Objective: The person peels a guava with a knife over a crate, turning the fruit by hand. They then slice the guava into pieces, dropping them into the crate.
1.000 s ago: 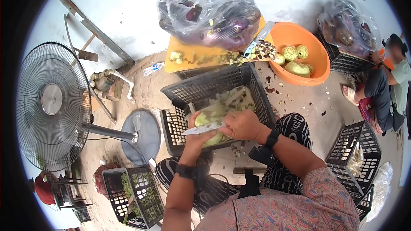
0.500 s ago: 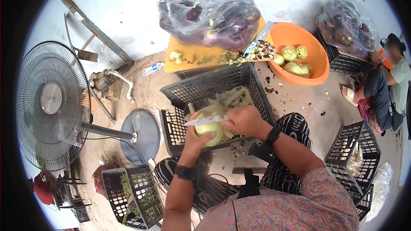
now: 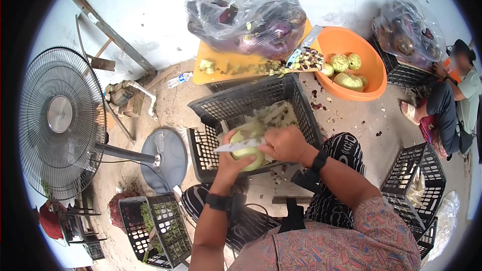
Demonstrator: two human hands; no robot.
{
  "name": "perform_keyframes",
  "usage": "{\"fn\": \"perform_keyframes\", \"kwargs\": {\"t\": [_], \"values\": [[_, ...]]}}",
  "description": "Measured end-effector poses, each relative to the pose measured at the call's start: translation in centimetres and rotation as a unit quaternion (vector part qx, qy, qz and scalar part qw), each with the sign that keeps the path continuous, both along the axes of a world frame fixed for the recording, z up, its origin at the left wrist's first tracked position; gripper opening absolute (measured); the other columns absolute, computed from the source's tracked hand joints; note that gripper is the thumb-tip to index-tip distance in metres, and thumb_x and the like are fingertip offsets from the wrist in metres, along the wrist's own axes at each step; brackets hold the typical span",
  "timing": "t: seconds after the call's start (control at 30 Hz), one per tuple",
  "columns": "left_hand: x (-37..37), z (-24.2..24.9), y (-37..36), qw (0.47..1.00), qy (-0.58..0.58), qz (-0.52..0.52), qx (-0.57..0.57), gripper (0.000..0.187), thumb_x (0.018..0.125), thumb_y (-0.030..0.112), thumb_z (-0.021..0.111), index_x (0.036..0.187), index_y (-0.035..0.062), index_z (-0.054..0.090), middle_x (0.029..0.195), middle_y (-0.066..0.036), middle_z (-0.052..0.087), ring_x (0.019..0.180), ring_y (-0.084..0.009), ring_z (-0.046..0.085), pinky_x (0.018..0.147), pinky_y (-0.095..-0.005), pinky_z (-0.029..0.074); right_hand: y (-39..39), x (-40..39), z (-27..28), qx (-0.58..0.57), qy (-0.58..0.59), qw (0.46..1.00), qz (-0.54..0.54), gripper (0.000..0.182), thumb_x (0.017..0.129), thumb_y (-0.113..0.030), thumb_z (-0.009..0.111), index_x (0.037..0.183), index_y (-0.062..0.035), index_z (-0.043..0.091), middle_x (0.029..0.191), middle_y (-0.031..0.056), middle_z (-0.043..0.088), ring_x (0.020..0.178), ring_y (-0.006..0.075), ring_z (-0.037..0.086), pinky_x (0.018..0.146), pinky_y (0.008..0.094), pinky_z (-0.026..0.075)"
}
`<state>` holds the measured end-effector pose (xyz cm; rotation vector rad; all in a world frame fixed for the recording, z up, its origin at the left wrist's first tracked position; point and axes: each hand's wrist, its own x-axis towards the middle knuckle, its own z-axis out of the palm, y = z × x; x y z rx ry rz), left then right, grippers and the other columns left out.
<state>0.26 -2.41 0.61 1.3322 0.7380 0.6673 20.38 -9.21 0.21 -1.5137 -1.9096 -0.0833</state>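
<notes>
My left hand (image 3: 228, 163) is wrapped round the lower left side of a round, pale green vegetable (image 3: 249, 158), its thumb lying across the front. In my right hand (image 3: 286, 143) is a knife (image 3: 238, 145), the handle hidden by my fingers. Its blade points left and lies across the upper part of the vegetable, close to my left fingers. Both hands are over a black plastic crate (image 3: 205, 158), in which pale peelings and trimmings (image 3: 276, 114) lie.
Behind the crate, a bag of purple vegetables (image 3: 246, 20) and a cleaver (image 3: 304, 45) lie on a yellow board (image 3: 203, 55). Pale green vegetables fill part of an orange basin (image 3: 351, 93). A fan (image 3: 60, 115) stands left; a seated person (image 3: 457, 95) is far right.
The knife blade has shifted slightly down and left across the vegetable, along with my right hand. My left hand and the vegetable have barely moved.
</notes>
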Motion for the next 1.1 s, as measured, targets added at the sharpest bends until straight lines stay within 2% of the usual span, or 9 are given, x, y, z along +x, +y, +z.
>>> {"fn": "perform_keyframes", "kwargs": {"t": [0.07,0.5,0.57,1.0,1.1], "values": [[0.4,0.9,-0.4,0.999,-0.022,0.014,-0.042,0.084,0.068,0.001,0.077,0.139,0.0036,0.031,0.126,-0.012,0.051,0.116,-0.0203,0.053,0.097,-0.0329,0.045,-0.4,-0.2,0.4,-0.003,-0.019,0.999,0.029,0.034,0.084,-0.038,0.065,0.069,-0.0084,0.057,0.060,0.0075,0.056,0.052,0.0281,0.058,0.047,0.0373,0.046],[0.2,0.1,-0.1,1.000,-0.007,0.006,-0.009,0.088,0.067,-0.002,0.078,0.140,0.0051,0.030,0.127,-0.012,0.050,0.115,-0.0203,0.053,0.096,-0.0319,0.046,-0.5,-0.5,0.0,-0.014,-0.030,0.999,0.024,0.032,0.085,-0.037,0.064,0.072,-0.0085,0.060,0.062,0.0070,0.058,0.054,0.0254,0.060,0.047,0.0356,0.047],[0.3,0.0,0.0,1.000,0.006,0.003,0.018,0.088,0.066,-0.002,0.079,0.139,0.0053,0.030,0.126,-0.011,0.050,0.115,-0.0201,0.053,0.096,-0.0319,0.046,-0.3,-0.7,-0.5,0.017,-0.003,1.000,0.016,0.038,0.084,-0.044,0.064,0.067,-0.0102,0.058,0.055,0.0082,0.055,0.047,0.0283,0.056,0.045,0.0384,0.044],[0.1,-0.1,-0.1,0.999,0.021,0.029,0.031,0.088,0.065,0.003,0.080,0.138,0.0033,0.031,0.122,-0.012,0.052,0.112,-0.0198,0.054,0.095,-0.0316,0.047,-0.1,-0.3,-0.6,0.012,-0.008,1.000,0.005,0.039,0.086,-0.045,0.061,0.068,-0.0097,0.059,0.057,0.0085,0.057,0.049,0.0287,0.058,0.046,0.0384,0.045],[-0.3,-0.2,-0.1,0.996,0.050,0.044,0.055,0.088,0.065,0.004,0.079,0.139,0.0034,0.031,0.122,-0.012,0.051,0.112,-0.0204,0.054,0.095,-0.0316,0.047,0.3,0.5,-0.4,-0.028,0.003,0.999,-0.038,0.039,0.087,-0.043,0.060,0.068,-0.0087,0.061,0.059,0.0095,0.059,0.050,0.0303,0.058,0.047,0.0410,0.045]]}}
